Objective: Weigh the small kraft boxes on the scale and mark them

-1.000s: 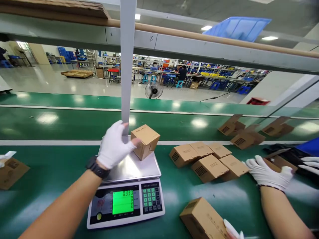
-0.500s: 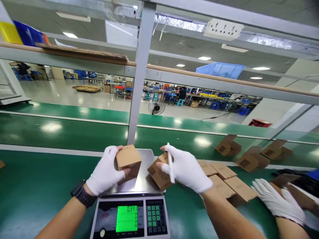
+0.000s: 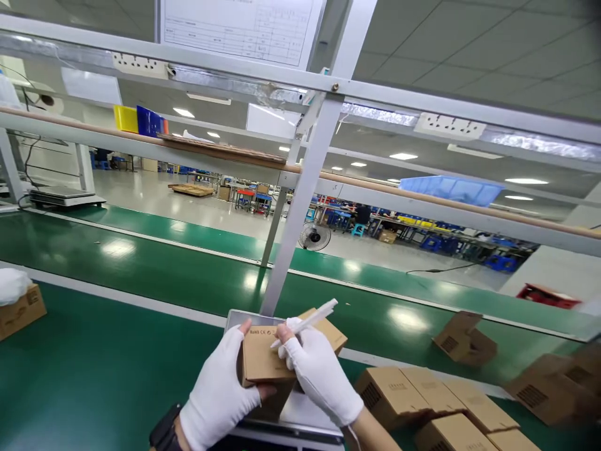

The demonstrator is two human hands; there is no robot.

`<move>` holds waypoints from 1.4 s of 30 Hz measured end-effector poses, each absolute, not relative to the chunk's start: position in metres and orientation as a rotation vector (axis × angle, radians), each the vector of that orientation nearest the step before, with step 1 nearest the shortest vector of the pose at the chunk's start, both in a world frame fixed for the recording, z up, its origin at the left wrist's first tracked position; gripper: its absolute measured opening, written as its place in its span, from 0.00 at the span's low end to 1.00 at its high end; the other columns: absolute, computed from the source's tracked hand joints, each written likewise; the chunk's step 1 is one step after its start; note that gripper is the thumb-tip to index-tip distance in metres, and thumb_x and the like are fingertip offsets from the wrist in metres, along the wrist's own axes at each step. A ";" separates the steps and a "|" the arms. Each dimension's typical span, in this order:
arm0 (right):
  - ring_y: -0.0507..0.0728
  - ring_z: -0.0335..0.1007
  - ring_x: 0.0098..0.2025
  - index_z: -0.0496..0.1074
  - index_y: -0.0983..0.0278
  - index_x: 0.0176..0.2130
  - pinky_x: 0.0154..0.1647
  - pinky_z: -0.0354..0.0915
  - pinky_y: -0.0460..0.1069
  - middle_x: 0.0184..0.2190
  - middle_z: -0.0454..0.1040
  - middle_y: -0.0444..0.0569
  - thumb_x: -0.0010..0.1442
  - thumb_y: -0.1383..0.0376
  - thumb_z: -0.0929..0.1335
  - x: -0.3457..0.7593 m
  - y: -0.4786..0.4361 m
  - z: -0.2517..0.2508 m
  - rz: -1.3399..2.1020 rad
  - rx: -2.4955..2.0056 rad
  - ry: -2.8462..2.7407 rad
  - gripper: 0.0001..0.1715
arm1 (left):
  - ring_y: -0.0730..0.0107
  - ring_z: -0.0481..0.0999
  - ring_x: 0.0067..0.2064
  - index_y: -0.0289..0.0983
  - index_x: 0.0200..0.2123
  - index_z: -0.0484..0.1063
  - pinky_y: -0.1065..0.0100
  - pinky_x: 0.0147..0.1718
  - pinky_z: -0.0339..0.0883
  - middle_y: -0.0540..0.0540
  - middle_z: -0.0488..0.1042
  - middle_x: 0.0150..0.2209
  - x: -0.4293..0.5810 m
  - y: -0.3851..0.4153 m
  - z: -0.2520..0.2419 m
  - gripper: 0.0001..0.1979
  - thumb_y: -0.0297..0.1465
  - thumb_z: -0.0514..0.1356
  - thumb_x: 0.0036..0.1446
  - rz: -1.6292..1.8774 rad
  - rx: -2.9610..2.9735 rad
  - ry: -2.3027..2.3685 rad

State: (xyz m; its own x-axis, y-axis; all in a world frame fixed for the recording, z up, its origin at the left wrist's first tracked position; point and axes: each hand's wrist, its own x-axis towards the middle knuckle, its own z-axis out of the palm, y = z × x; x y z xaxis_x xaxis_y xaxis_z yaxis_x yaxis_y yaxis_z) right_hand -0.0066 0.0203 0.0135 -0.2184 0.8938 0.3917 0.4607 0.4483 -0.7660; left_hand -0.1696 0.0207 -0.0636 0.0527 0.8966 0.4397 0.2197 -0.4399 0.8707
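My left hand (image 3: pixel 218 385), in a white glove, grips a small brown cardboard box (image 3: pixel 263 369) by its side, thumb low on the front and fingertips at the upper edge. Printed marks show along the top of that box. Between the gloved fingers of my right hand (image 3: pixel 326 373) is a white pen (image 3: pixel 317 315), slanted with its tip at the box's top face. Partly hidden behind this hand, a second cardboard box (image 3: pixel 334 335) rests at the metal plate of the weighing scale (image 3: pixel 312 410). The scale's display is out of view.
Several closed cardboard boxes (image 3: pixel 394 388) stand at the lower right. Further back, open boxes (image 3: pixel 464 338) sit on the green belt. At the left edge another person's gloved hand (image 3: pixel 14 285) touches a box (image 3: pixel 23 313). A metal post (image 3: pixel 300 219) rises behind the scale.
My right hand has let go of the second box and brought the pen to the box in my left hand. The view has shifted upward and left; the co-worker's hand at right is gone from view.
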 end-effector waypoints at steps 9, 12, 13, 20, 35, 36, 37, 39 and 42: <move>0.59 0.73 0.32 0.64 0.60 0.22 0.37 0.64 0.52 0.27 0.76 0.51 0.65 0.47 0.58 -0.014 0.025 0.016 0.441 -1.285 -1.941 0.28 | 0.51 0.67 0.59 0.40 0.62 0.57 0.54 0.61 0.63 0.41 0.64 0.60 -0.171 0.020 -0.062 0.45 0.33 0.70 0.39 1.431 1.724 1.145; 0.60 0.73 0.33 0.64 0.60 0.23 0.38 0.64 0.52 0.27 0.76 0.52 0.65 0.47 0.57 -0.014 0.025 0.016 0.413 -1.301 -1.930 0.28 | 0.51 0.67 0.60 0.40 0.62 0.58 0.54 0.61 0.62 0.41 0.64 0.60 -0.171 0.020 -0.061 0.44 0.34 0.69 0.39 1.437 1.725 1.142; 0.60 0.73 0.33 0.64 0.60 0.23 0.38 0.64 0.52 0.28 0.76 0.52 0.65 0.47 0.57 -0.014 0.025 0.015 0.405 -1.308 -1.926 0.28 | 0.51 0.66 0.60 0.40 0.62 0.58 0.54 0.62 0.62 0.41 0.64 0.60 -0.171 0.020 -0.061 0.44 0.34 0.69 0.39 1.438 1.727 1.141; 0.60 0.74 0.33 0.66 0.60 0.24 0.37 0.64 0.52 0.28 0.76 0.52 0.65 0.47 0.57 -0.013 0.026 0.014 0.399 -1.308 -1.917 0.27 | 0.53 0.67 0.59 0.41 0.62 0.57 0.56 0.61 0.63 0.43 0.65 0.59 -0.170 0.020 -0.062 0.44 0.35 0.69 0.41 1.418 1.736 1.144; 0.62 0.73 0.34 0.66 0.60 0.26 0.38 0.65 0.53 0.27 0.75 0.52 0.65 0.47 0.58 -0.013 0.029 0.009 0.344 -1.285 -1.852 0.26 | 0.54 0.68 0.58 0.42 0.62 0.56 0.56 0.60 0.64 0.43 0.64 0.59 -0.171 0.023 -0.062 0.44 0.33 0.68 0.41 1.424 1.768 1.163; 0.61 0.73 0.33 0.66 0.60 0.25 0.37 0.65 0.52 0.26 0.75 0.51 0.65 0.46 0.58 -0.012 0.030 0.007 0.385 -1.241 -1.835 0.27 | 0.54 0.68 0.58 0.42 0.62 0.56 0.56 0.60 0.64 0.43 0.64 0.60 -0.172 0.023 -0.064 0.44 0.34 0.69 0.41 1.427 1.780 1.176; 0.59 0.72 0.31 0.65 0.60 0.24 0.36 0.65 0.51 0.25 0.74 0.50 0.65 0.45 0.59 -0.011 0.031 0.004 0.446 -1.190 -1.799 0.28 | 0.53 0.67 0.59 0.42 0.62 0.55 0.55 0.60 0.64 0.42 0.64 0.60 -0.172 0.022 -0.068 0.44 0.34 0.68 0.42 1.448 1.808 1.204; 0.56 0.69 0.26 0.67 0.61 0.27 0.31 0.65 0.49 0.23 0.72 0.47 0.65 0.43 0.60 -0.012 0.027 -0.004 0.582 -1.070 -1.676 0.28 | 0.50 0.65 0.60 0.42 0.63 0.54 0.51 0.60 0.64 0.41 0.62 0.61 -0.173 0.019 -0.080 0.42 0.37 0.68 0.46 1.547 1.940 1.313; 0.53 0.68 0.24 0.71 0.63 0.41 0.27 0.67 0.48 0.26 0.75 0.47 0.63 0.41 0.62 -0.018 0.010 -0.015 0.759 -0.894 -1.536 0.29 | 0.40 0.66 0.58 0.42 0.60 0.58 0.43 0.54 0.68 0.37 0.61 0.60 -0.177 0.015 -0.099 0.37 0.42 0.67 0.48 1.765 2.229 1.494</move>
